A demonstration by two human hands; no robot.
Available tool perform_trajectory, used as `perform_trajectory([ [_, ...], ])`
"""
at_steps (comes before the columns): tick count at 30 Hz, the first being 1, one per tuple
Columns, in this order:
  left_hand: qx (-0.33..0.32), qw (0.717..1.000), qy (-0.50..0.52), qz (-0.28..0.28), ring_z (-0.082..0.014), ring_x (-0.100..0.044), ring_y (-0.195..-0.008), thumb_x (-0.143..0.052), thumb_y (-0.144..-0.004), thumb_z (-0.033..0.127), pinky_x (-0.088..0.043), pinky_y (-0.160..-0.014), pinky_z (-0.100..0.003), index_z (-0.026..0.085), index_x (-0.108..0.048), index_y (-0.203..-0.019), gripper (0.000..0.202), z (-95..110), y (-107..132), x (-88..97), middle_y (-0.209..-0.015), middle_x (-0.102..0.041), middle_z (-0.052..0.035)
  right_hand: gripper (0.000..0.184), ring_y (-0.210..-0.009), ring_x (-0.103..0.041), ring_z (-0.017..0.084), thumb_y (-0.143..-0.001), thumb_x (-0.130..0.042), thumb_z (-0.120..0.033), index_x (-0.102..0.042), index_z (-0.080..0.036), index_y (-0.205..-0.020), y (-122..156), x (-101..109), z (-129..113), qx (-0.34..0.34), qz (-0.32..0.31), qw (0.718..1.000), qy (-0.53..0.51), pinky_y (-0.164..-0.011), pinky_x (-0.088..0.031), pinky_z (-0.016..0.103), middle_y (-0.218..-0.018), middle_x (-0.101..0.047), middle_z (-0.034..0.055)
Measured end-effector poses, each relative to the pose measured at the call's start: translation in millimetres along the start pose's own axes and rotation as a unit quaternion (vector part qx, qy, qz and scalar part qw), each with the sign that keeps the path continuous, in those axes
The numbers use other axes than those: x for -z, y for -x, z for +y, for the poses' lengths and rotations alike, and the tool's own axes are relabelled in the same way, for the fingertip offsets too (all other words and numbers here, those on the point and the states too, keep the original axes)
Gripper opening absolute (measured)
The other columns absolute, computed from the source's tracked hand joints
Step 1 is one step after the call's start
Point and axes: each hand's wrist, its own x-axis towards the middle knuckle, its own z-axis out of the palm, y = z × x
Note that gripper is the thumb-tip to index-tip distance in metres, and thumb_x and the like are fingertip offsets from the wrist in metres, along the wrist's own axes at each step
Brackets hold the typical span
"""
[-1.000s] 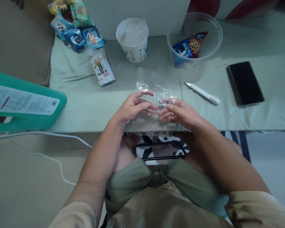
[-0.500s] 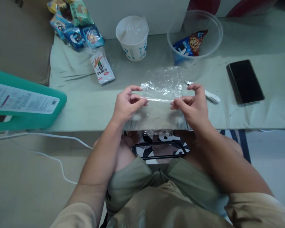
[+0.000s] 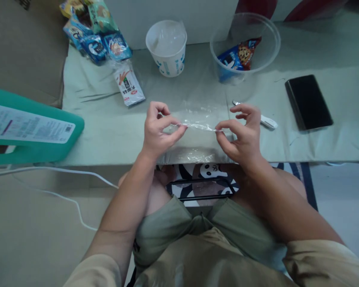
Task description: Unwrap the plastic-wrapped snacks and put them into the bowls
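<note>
A clear plastic bag is stretched between my two hands just above the near edge of the low table. My left hand pinches the bag's top edge at its left end between thumb and forefinger. My right hand pinches the same edge at its right end, its other fingers curled and raised. The bag hangs down from that taut edge toward the table edge.
On the table stand a white paper cup, a clear bowl holding snack packets, a white utility knife, a black phone, a white packet and a pile of snack packets. A green stool lies at the left.
My hands moved apart from the middle of the bag to its top edge, pinched it and pulled it taut. The bag's upper part, first crumpled on the table, now folds toward me.
</note>
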Motion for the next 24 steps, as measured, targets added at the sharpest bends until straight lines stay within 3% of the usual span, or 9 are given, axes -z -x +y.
perform_trajectory([
  [2,-0.005,0.997,0.067,-0.031,-0.0275,-0.061,-0.115,-0.086,-0.071,0.047,-0.052,-0.097,-0.042,0.021,-0.061,-0.063,0.037,8,4,2.7,-0.111,-0.066,-0.0085,0.015,-0.096,-0.066,0.03,-0.087,-0.061,-0.039,-0.061,-0.027,-0.077,2,3,-8,0.003,-0.037,0.994,-0.099,-0.089,-0.053,0.052,-0.095,-0.067,0.0093],
  [5,0.061,0.97,0.199,-0.122,-0.0276,-0.065,-0.116,-0.085,-0.068,0.057,-0.055,-0.094,-0.042,0.022,-0.06,-0.076,0.043,14,8,2.7,-0.109,-0.071,-0.0084,0.021,-0.066,-0.063,0.02,-0.093,-0.056,-0.048,-0.056,-0.028,-0.087,5,2,-13,-0.109,-0.084,0.96,-0.244,-0.069,-0.054,0.04,-0.072,-0.062,0.002],
  [8,0.182,0.934,0.245,-0.186,-0.0218,-0.072,-0.091,-0.087,-0.066,0.048,-0.058,-0.073,-0.033,0.022,-0.06,-0.094,0.047,8,6,-2.7,-0.092,-0.073,-0.0058,0.036,-0.062,-0.061,0.018,-0.09,-0.059,-0.062,-0.054,-0.03,-0.105,2,-7,-6,-0.246,-0.048,0.926,-0.282,-0.063,-0.053,0.036,-0.07,-0.059,-0.0007],
  [10,0.226,0.929,0.241,-0.164,-0.0157,-0.07,-0.073,-0.084,-0.071,0.043,-0.055,-0.064,-0.027,0.02,-0.06,-0.091,0.038,2,2,-6.9,-0.079,-0.07,-0.0023,0.05,-0.069,-0.065,0.02,-0.085,-0.064,-0.067,-0.053,-0.032,-0.118,-3,-12,2,-0.284,-0.026,0.908,-0.307,-0.065,-0.054,0.036,-0.076,-0.061,-0.0003],
  [12,0.231,0.935,0.246,-0.112,-0.0126,-0.067,-0.068,-0.082,-0.074,0.041,-0.055,-0.062,-0.025,0.02,-0.059,-0.086,0.034,-4,-2,-9.6,-0.075,-0.068,-0.0001,0.058,-0.076,-0.068,0.021,-0.078,-0.073,-0.065,-0.054,-0.031,-0.121,-6,-17,8,-0.299,-0.048,0.888,-0.345,-0.068,-0.056,0.037,-0.082,-0.064,0.0001],
  [14,0.233,0.93,0.267,-0.097,-0.0129,-0.07,-0.072,-0.083,-0.074,0.042,-0.056,-0.065,-0.025,0.021,-0.06,-0.088,0.035,-6,-5,-10.4,-0.079,-0.071,0.0,0.05,-0.078,-0.068,0.019,-0.072,-0.082,-0.056,-0.061,-0.027,-0.106,-6,-18,10,-0.302,-0.1,0.874,-0.369,-0.071,-0.057,0.036,-0.084,-0.066,0.0001],
  [18,0.28,0.904,0.256,-0.197,-0.0136,-0.069,-0.064,-0.083,-0.075,0.04,-0.053,-0.056,-0.023,0.017,-0.067,-0.092,0.033,-4,-6,-8.0,-0.075,-0.072,-0.0024,0.028,-0.076,-0.067,0.016,-0.078,-0.079,-0.041,-0.059,-0.022,-0.08,-5,-18,5,-0.304,-0.127,0.873,-0.359,-0.074,-0.057,0.033,-0.083,-0.069,0.0016],
  [21,0.272,0.91,0.228,-0.215,-0.009,-0.055,-0.046,-0.081,-0.076,0.037,-0.042,-0.042,-0.021,0.016,-0.072,-0.092,0.028,-4,-7,-3.3,-0.06,-0.062,0.0017,0.026,-0.064,-0.065,0.016,-0.082,-0.075,-0.042,-0.058,-0.024,-0.09,-4,-15,5,-0.317,-0.16,0.864,-0.358,-0.064,-0.057,0.033,-0.071,-0.067,-0.001],
  [24,0.238,0.918,0.253,-0.189,-0.0091,-0.051,-0.044,-0.079,-0.075,0.035,-0.041,-0.042,-0.023,0.021,-0.074,-0.101,0.03,-8,-7,1.3,-0.057,-0.058,0.0038,0.039,-0.058,-0.063,0.016,-0.083,-0.074,-0.045,-0.055,-0.028,-0.112,-4,-11,9,-0.298,-0.178,0.857,-0.381,-0.06,-0.057,0.032,-0.063,-0.06,-0.0064],
])
